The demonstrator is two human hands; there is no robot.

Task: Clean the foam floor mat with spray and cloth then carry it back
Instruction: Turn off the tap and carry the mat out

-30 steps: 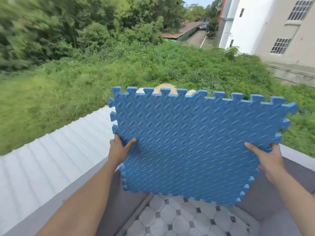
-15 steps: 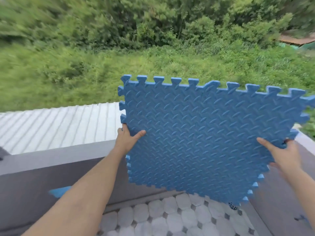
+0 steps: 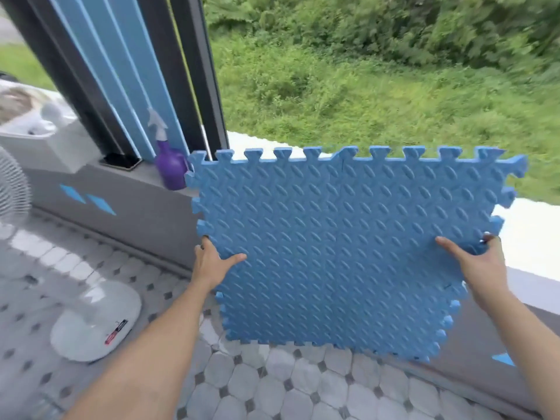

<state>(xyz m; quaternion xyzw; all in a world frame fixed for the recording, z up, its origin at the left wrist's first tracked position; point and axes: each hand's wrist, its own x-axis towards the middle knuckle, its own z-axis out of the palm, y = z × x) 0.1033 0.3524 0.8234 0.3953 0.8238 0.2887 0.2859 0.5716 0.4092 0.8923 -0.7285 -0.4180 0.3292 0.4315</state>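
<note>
I hold a blue foam floor mat (image 3: 348, 247) upright in front of me, its puzzle-tooth edges all around and its embossed face toward me. My left hand (image 3: 212, 262) grips its left edge, thumb on the front. On the right edge sits my right hand (image 3: 478, 262), thumb across the front and fingers behind. A purple spray bottle (image 3: 169, 165) with a white trigger stands on the grey ledge (image 3: 142, 177) just left of the mat. No cloth is in view.
A white pedestal fan (image 3: 91, 322) stands on the tiled floor (image 3: 272, 383) at the left. A dark window frame (image 3: 194, 71) with blue strips rises behind the bottle. A low grey wall (image 3: 136, 219) runs under the ledge; grass lies beyond.
My view has swung left, bringing the window frame, spray bottle and fan into sight. The mat stays held upright in both hands and has moved with me.
</note>
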